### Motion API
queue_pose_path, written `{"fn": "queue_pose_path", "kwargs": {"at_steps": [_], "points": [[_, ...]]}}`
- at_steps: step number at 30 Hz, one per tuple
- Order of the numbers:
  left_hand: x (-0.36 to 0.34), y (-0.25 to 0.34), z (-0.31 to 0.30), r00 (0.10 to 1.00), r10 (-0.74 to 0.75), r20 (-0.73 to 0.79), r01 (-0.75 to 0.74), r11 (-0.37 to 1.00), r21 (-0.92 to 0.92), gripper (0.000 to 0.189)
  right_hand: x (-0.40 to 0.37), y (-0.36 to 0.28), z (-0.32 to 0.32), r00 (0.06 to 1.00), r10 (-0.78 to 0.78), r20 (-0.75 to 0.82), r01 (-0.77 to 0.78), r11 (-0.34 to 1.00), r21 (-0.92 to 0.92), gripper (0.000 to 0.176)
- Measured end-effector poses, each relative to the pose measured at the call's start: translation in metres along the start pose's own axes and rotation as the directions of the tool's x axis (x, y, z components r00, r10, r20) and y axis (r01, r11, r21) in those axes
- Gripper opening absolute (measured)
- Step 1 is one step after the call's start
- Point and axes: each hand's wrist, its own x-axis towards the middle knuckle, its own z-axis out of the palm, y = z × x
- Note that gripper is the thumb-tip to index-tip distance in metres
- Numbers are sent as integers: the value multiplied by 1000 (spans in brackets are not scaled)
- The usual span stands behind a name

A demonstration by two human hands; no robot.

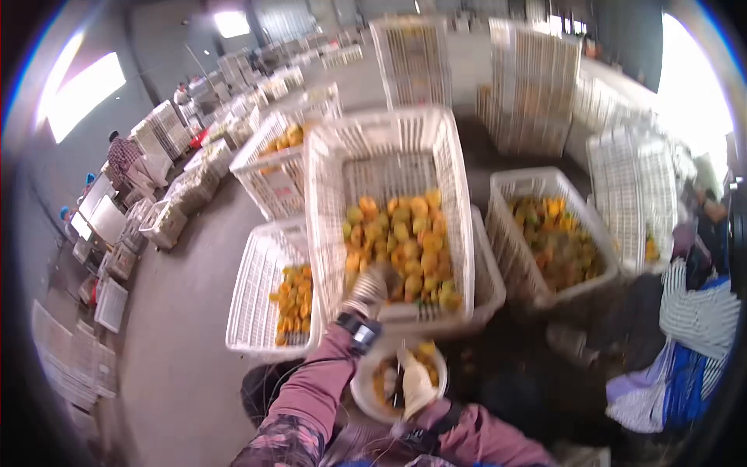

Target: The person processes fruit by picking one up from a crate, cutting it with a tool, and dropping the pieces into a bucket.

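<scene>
My left hand [372, 286], in a striped glove, reaches into a white plastic crate [311, 179] and touches the near-left side of a heap of yellow-orange peaches [405, 245]. Its fingers are blurred and partly hidden among the fruit. My right hand [419, 383], in a cream glove, is closed over a white bucket [362, 401] in front of me. It grips a thin knife-like tool [400, 381], dark with a pale upper end. Orange fruit pieces [383, 377] lie in the bucket, partly covered by the hand.
To the left, a lower crate [253, 288] holds cut orange fruit. Another fruit crate [498, 210] stands on the right. Crate stacks [412, 62] rise behind. A person in striped sleeves [696, 303] sits close on my right; other people work far left.
</scene>
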Motion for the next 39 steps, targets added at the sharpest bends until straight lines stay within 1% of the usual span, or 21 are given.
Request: {"fn": "queue_pose_path", "kwargs": {"at_steps": [2,3,4,5,7,11,12,13,14,15,17,18,21,26,30,33,35,36,37,38,39], "points": [[41,-118,89,932,297,209,-338,919,203,50,-19,-26,16,999,-50,-11,51,998,31,34],[32,-37,69,880,-397,259,138,738,661,65,-35,-24,18,998,-60,19,58,991,118,32],[35,42,31,745,-594,304,233,658,716,67,-35,-25,19,999,-45,-7,45,991,123,31],[39,31,37,774,-546,320,210,698,684,64,-33,-22,17,999,-21,-40,27,990,138,30],[35,4,47,604,-606,518,296,774,560,60,-23,-5,6,995,-91,48,83,986,146,32],[12,7,36,729,-417,543,168,877,449,48,-15,4,12,982,-181,-51,185,978,93,30],[5,-5,46,764,-427,483,501,865,-27,41,1,4,3,984,-158,-80,165,982,87,29],[-6,-15,57,775,-465,427,631,579,-515,33,11,3,-5,985,-133,-110,143,986,85,29],[-18,-18,65,918,-254,303,394,666,-634,22,13,-1,-8,984,-144,-109,147,989,25,29],[-24,-18,67,861,-275,428,415,-107,-904,21,41,7,-26,898,-427,-108,376,871,-316,31],[-58,87,17,848,-419,325,242,-240,-940,23,69,19,-42,892,-447,69,422,767,-484,29],[-67,124,3,763,-597,248,212,-131,-968,23,66,27,-40,892,-446,75,424,765,-484,29],[-94,128,-4,739,-673,30,78,41,-996,25,59,50,-29,852,-499,158,504,699,-508,30],[-118,144,-16,765,-639,-81,240,400,-885,27,63,62,-36,815,-549,185,500,505,-704,29],[-124,105,5,822,-564,-79,260,495,-829,29,33,50,-21,806,-556,203,451,353,-820,31],[-129,104,5,850,-517,-94,253,559,-790,28,60,60,-40,831,-518,200,462,444,-768,31],[-129,93,9,964,-211,-163,171,958,-231,24,64,63,-41,809,-552,203,493,449,-745,31],[-128,104,2,963,-215,-162,175,957,-231,24,60,61,-36,784,-586,204,523,449,-724,31],[-126,117,-4,907,-397,-137,187,675,-714,19,52,58,-33,786,-584,203,521,450,-725,31],[-124,130,-10,847,-531,-17,100,191,-977,18,33,49,-22,781,-587,214,491,365,-791,32],[-124,136,-11,847,-531,-17,100,191,-977,18,24,44,-16,776,-589,225,455,275,-847,33]]}}
